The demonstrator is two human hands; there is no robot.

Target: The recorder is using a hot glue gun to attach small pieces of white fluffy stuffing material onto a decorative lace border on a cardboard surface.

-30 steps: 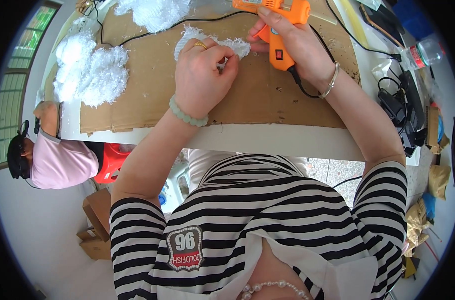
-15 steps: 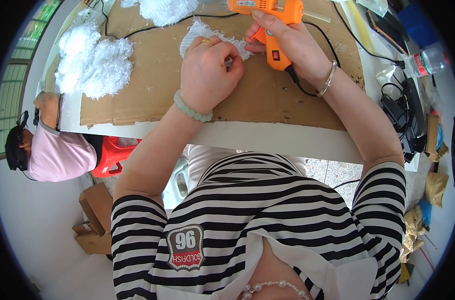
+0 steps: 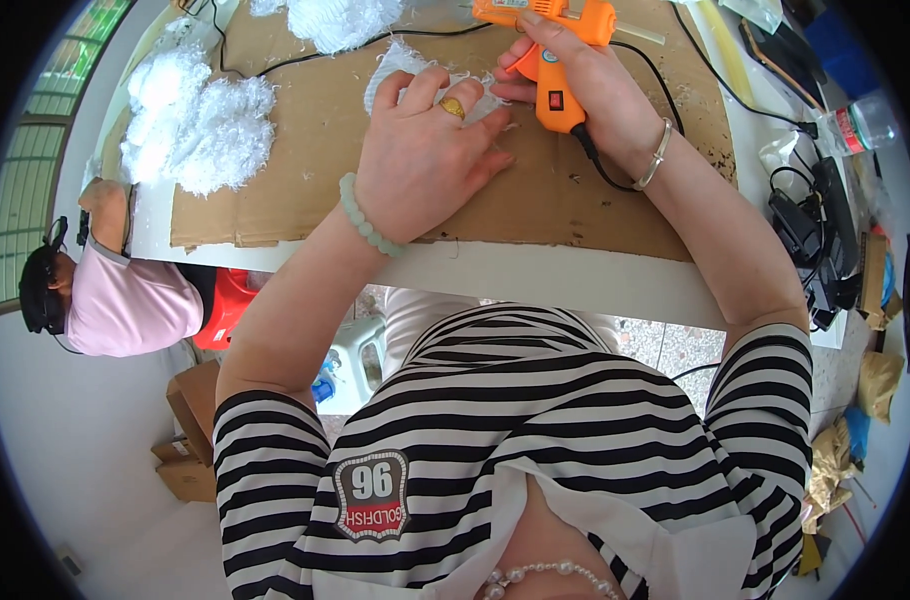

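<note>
My right hand (image 3: 587,85) is wrapped round the handle of an orange glue gun (image 3: 555,100), its nozzle pointing left near the top edge of the view. A clear glue stick (image 3: 639,34) sticks out of the gun's back. Over the cardboard, my left hand (image 3: 425,150) has its fingers spread and bent. It lies at the near edge of a white, fringed piece of fabric (image 3: 400,62), partly covering it. Nothing shows in the left hand, though its palm side is hidden.
A cardboard sheet (image 3: 305,205) covers the white table (image 3: 575,285). White fluffy bundles (image 3: 215,130) lie at the left, another fluffy piece (image 3: 340,20) at the back. Black cables (image 3: 435,32) cross the cardboard. A plastic bottle (image 3: 860,128) and black adapters (image 3: 810,220) are at right. Another person (image 3: 135,300) sits at far left.
My left hand has opened from a closed, pinching pose and turned, its fingers now spread over the fabric. The glue gun stays in my right hand, nearly unmoved.
</note>
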